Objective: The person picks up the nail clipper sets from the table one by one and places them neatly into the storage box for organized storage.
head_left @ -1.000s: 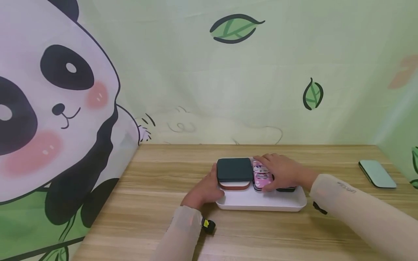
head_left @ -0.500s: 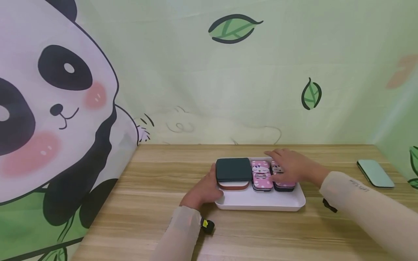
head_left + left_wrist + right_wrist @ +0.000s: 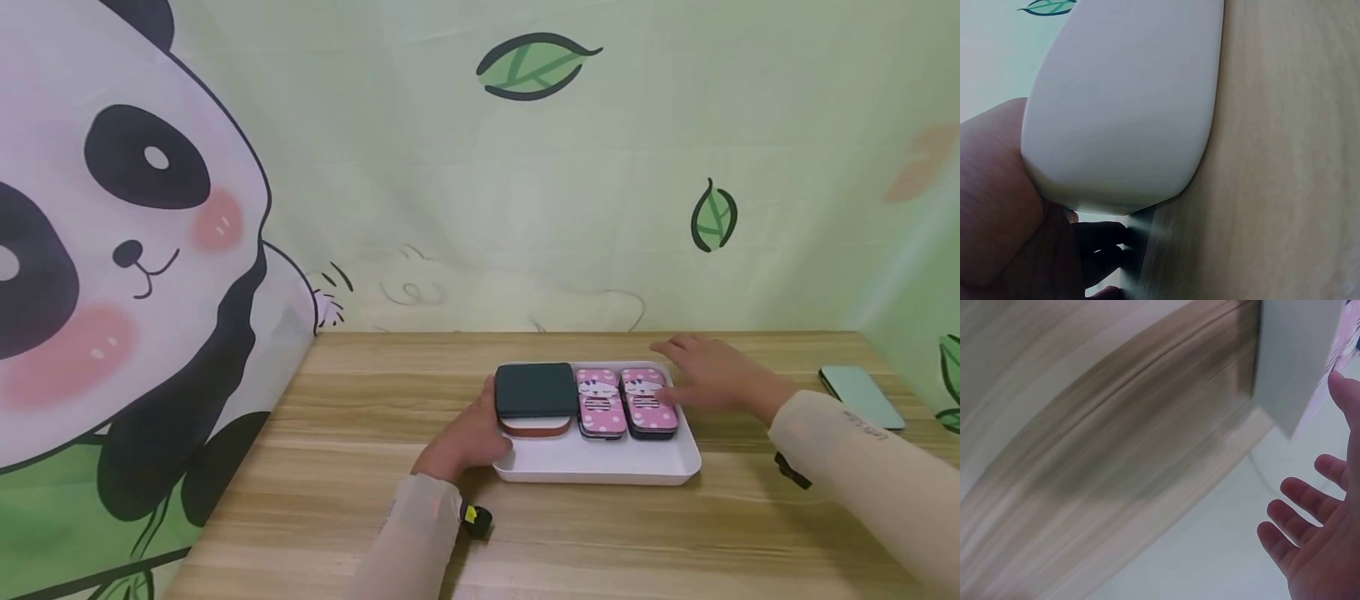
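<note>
A white tray [image 3: 600,477] sits on the wooden table. My left hand [image 3: 468,433] grips its left end, thumb over the rim and fingers along the outside; in the left wrist view, the tray's side wall [image 3: 1129,112] fills the middle beside that hand. In the tray lie a dark green flat case [image 3: 536,390] on top of a white and brown item [image 3: 536,427], and two pink cat-print tins [image 3: 600,404] side by side. My right hand [image 3: 712,375], fingers spread and holding nothing, hovers at the tray's right end, thumb tip close to the right-hand pink tin [image 3: 649,404].
A pale green phone-like slab [image 3: 862,397] lies at the table's right side. Behind the table hangs a green cloth backdrop [image 3: 450,183] with a panda and leaves printed on it.
My right hand has moved off the pink tins toward the right, uncovering both of them. The left hand stays at the tray's left end.
</note>
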The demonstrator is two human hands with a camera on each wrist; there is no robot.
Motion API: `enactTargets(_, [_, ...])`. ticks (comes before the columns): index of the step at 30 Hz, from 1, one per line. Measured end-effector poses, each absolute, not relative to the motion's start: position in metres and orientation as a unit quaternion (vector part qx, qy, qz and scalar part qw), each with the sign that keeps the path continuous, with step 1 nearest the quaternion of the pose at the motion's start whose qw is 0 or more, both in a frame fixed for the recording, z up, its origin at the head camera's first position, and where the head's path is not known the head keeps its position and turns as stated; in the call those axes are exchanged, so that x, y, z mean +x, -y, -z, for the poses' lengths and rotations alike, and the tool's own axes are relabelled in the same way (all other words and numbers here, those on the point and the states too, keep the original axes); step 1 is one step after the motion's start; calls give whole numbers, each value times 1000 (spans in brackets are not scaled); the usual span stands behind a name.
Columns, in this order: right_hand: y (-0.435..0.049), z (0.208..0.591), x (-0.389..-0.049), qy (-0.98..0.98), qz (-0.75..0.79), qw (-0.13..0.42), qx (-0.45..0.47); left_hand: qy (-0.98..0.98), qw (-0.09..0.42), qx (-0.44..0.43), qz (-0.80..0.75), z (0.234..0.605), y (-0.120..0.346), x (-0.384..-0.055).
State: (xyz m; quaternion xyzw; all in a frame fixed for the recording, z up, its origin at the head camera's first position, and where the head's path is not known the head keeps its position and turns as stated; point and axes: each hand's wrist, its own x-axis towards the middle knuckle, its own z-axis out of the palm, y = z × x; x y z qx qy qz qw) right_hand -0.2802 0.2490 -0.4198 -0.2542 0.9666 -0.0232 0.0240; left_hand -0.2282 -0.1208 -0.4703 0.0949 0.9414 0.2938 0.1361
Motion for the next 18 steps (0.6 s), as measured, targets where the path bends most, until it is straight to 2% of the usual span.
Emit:
enactTargets(9, [-286,422,-284,-979,38,30,-200,-939,140,93,-299,469,120,-228])
enactTargets(18, [-322,425,-286,-982,17,21,-188,-941,142,94,-293,469,120,-228])
